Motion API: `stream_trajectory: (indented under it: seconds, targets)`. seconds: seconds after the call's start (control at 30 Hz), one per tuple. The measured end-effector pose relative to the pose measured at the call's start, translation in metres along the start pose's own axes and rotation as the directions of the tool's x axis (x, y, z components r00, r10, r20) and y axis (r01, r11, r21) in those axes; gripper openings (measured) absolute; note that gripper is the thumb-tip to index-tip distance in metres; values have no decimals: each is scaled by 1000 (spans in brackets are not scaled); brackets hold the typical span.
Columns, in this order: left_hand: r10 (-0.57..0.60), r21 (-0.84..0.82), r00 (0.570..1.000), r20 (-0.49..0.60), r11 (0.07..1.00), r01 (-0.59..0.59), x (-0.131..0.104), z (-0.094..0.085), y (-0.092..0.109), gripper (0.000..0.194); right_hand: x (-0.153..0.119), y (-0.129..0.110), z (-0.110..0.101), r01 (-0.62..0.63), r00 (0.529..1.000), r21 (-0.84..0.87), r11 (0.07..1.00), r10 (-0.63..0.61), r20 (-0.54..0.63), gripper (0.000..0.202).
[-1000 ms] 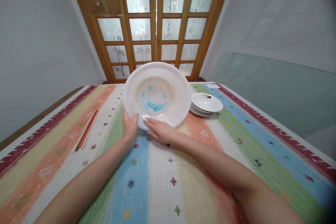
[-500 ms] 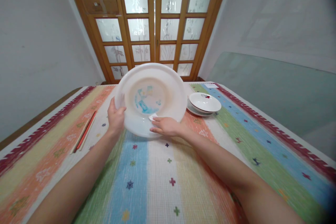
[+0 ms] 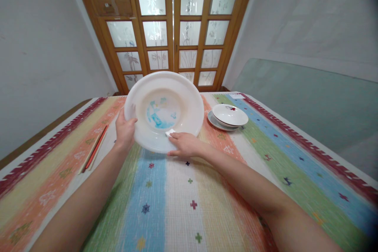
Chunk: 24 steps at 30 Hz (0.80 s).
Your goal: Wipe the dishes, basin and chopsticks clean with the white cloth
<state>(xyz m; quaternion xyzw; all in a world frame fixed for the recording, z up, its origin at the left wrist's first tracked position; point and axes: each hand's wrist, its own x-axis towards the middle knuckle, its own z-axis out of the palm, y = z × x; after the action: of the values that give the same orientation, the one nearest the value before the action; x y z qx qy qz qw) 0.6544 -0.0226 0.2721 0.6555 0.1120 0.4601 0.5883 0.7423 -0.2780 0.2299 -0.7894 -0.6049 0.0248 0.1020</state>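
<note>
A large white basin [image 3: 165,82] with a blue print on its bottom is tilted up above the table, its inside facing me. My left hand [image 3: 125,129] is closed on its left rim, thumb on the inner side. Against the lower inner wall, my right hand [image 3: 186,144] presses a small white cloth or tissue [image 3: 170,132]; its exact kind is too small to tell. The fingers of that hand are closed over the piece, and part of it shows past the fingertips.
A white bowl [image 3: 230,115] sits on a plate [image 3: 213,120] to the right of the basin. Red and pale chopsticks [image 3: 93,150] lie at the left on the striped tablecloth [image 3: 177,204]. Wooden glass-paned doors [image 3: 174,19] stand behind the table.
The basin has shifted slightly left with my left hand and turned a little. My right hand, with the white piece, has slid slightly lower on the inner wall.
</note>
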Motion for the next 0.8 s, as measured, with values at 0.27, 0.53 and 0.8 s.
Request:
stream_trajectory:
  seconds: [0.27, 0.53, 0.8]
  targets:
    - [-193, -23, 975, -114, 981, 192, -55, 29, -36, 58, 7, -20, 16, 68, 995, 107, 992, -60, -78, 70]
    - [-214, -106, 976, -46, 972, 208, -31, 18, -25, 59, 2, -23, 4, 179, 984, 129, 975, -179, -12, 79]
    - [-144, -43, 986, -83, 989, 141, -27, 16, -21, 55, 4, -26, 5, 202, 979, 239, 950, -193, -59, 69]
